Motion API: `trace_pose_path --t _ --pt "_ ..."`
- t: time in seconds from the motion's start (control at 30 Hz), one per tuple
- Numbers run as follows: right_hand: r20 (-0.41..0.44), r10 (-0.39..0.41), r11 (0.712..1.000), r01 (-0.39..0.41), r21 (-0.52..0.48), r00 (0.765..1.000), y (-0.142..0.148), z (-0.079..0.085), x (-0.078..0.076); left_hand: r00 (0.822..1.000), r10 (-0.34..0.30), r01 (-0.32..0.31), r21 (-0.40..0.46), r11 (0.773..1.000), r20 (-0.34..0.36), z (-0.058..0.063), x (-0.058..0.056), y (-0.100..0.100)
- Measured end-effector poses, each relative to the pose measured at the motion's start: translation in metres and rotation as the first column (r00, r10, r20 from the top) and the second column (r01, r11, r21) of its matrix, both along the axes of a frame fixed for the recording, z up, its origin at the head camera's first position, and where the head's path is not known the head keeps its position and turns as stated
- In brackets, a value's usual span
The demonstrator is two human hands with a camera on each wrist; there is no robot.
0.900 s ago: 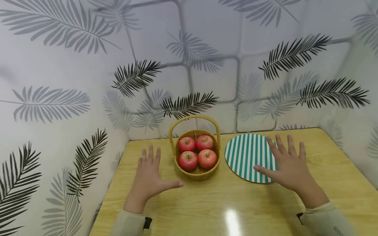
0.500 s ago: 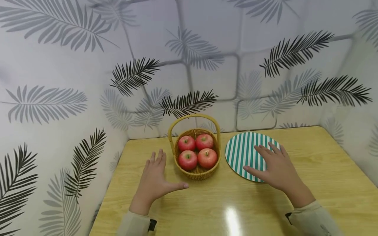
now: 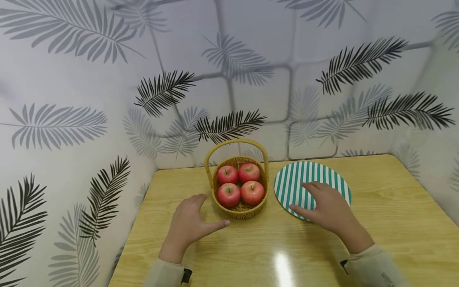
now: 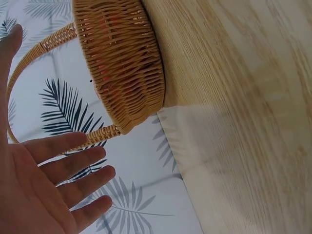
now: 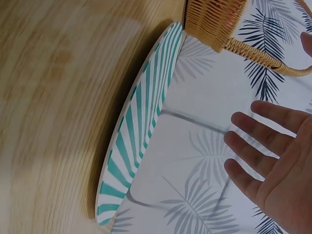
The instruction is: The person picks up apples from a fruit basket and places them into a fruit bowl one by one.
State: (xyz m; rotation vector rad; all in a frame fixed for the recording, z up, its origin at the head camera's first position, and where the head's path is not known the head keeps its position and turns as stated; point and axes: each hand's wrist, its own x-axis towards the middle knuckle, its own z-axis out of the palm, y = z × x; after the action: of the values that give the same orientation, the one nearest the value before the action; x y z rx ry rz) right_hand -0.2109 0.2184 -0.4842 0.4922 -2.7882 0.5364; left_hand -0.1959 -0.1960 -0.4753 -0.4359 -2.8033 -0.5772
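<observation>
A wicker basket (image 3: 242, 214) with a tall arched handle (image 3: 236, 141) stands near the back of the table, holding several red apples (image 3: 229, 195). To its right lies a round mat (image 3: 294, 179) with green and white stripes. My left hand (image 3: 188, 223) hovers at the basket's left front, thumb spread from the fingers, holding nothing. In the left wrist view its extended fingers overlap the handle. My right hand (image 3: 328, 209) is raised over the front right part of the mat and covers some of it. Nothing is in it; the right wrist view has its fingers slightly bent.
The light wooden table (image 3: 251, 247) ends against a white wall (image 3: 258, 99) printed with grey and black leaves. That wall also runs along the left side. A bright light reflection lies on the table's front middle.
Both hands have shifted inward, the right one farther, leftward across the mat. Fingers of both hands have tipped from straight up to more bent. Basket and mat stay put.
</observation>
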Motion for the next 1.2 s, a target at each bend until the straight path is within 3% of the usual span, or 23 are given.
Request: trace_pose_path --t 0.33,0.47,0.6,1.03,1.2 --pt "0.12 0.087 0.992 -0.075 -0.102 0.989 -0.026 -0.006 -0.001 0.997 -0.078 0.077 0.05 0.996 0.024 -0.001 0.0 0.011" --pt "0.149 0.12 0.986 -0.101 -0.13 0.982 -0.034 -0.01 -0.001 0.993 -0.094 0.088 0.094 0.992 0.069 -0.003 0.0 0.013" --pt "0.147 0.142 0.983 -0.122 -0.135 0.979 -0.041 -0.013 -0.002 0.99 -0.102 0.088 0.132 0.987 0.102 -0.004 0.0 0.013" --pt "0.155 0.226 0.962 -0.196 -0.191 0.962 -0.063 -0.02 -0.007 0.984 -0.154 0.139 0.151 0.979 0.092 -0.013 -0.002 0.019" --pt "0.142 0.246 0.958 -0.219 -0.183 0.959 -0.073 -0.021 -0.009 0.984 -0.145 0.128 0.152 0.98 0.107 -0.013 -0.002 0.023"
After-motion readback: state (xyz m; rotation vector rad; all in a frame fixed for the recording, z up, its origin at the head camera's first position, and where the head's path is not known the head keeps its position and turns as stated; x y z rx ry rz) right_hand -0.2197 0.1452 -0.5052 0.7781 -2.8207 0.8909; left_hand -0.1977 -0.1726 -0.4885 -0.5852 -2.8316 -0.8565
